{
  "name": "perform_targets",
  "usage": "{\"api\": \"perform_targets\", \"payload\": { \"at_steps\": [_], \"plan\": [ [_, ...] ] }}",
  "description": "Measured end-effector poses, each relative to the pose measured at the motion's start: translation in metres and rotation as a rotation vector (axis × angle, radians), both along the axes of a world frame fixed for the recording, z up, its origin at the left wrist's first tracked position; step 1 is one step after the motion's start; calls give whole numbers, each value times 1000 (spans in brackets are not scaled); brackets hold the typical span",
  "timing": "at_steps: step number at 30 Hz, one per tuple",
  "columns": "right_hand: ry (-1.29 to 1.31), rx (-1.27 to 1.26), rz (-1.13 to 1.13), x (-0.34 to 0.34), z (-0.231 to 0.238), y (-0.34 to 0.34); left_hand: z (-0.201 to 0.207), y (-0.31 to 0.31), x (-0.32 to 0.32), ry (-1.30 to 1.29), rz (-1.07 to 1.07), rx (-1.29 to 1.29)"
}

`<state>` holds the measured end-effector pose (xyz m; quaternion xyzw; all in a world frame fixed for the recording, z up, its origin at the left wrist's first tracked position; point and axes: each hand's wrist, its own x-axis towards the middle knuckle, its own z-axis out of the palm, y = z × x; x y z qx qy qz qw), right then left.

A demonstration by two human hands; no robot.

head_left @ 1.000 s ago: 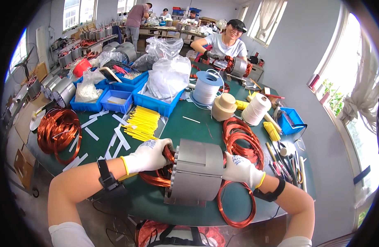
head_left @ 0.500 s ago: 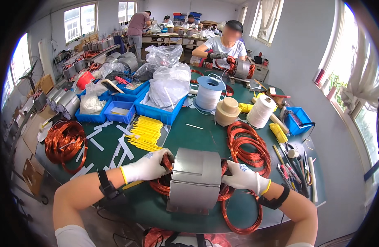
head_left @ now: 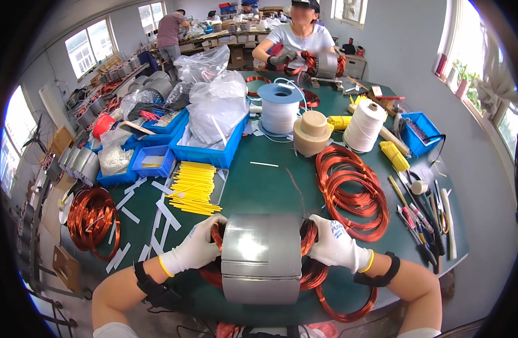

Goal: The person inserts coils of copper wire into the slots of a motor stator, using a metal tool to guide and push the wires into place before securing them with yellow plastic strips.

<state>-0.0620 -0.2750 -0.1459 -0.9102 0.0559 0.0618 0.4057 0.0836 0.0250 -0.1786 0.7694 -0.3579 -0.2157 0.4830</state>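
Grey cylinder [head_left: 262,262] crosswise, axis running left to right

Left hand [head_left: 197,243], white-gloved: fingers curled in, pinching the left winding [head_left: 217,235] where copper juts from the cylinder's end; some fingertips hidden. Right hand [head_left: 339,245], gloved alike: thumb and fingers look drawn together on the right winding [head_left: 309,236]; contact partly out of sight.

Key relation: from where I stand, the cylinder sits directly between the hands, its axis pointing from one to the other. It lies to the right of the left hand, to the left of the right hand. Left is slightly nearer the metal, appearing to touch the rim; at right, copper fills the space between glove and shell.

Further out: cylinder is at the near side of the green table [head_left: 259,194]. Loose wire loop [head_left: 349,319] just beside it, lower right. Large copper coil [head_left: 349,194] beyond the right hand; yellow sticks [head_left: 194,188] beyond the left, near white strips [head_left: 168,214].
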Motion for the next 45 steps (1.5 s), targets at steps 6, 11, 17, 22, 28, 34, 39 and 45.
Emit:
{"api": "perform_targets", "payload": {
  "at_steps": [6, 11, 17, 22, 28, 34, 39, 45],
  "plan": [
    [1, 84, 81, 6, 4, -8, 12, -5, 5, 127, -66, 2],
    [-561, -129, 22, -46, 29, -7, 41, 21, -33, -268, 186, 12],
    [-580, -2, 292, -86, 22, 13, 37, 42, -79, -650, -50, 37],
    [-655, -173, 290, -72, -6, 27, 47, 38, -73, -517, -49, 16],
    [-629, -46, 350, -66, -4, 21, 47, 41, -56, -518, -179, 77],
    [-565, -84, 396, -57, 5, 23, 25, 30, -68, -607, -7, -237],
    [-665, -155, 411, -57, 9, 23, 12, 36, -68, -325, 4, -85],
    [-915, -194, 308, -53, -16, 26, 1, 70, -54, -1288, -122, 160]
  ]
}}
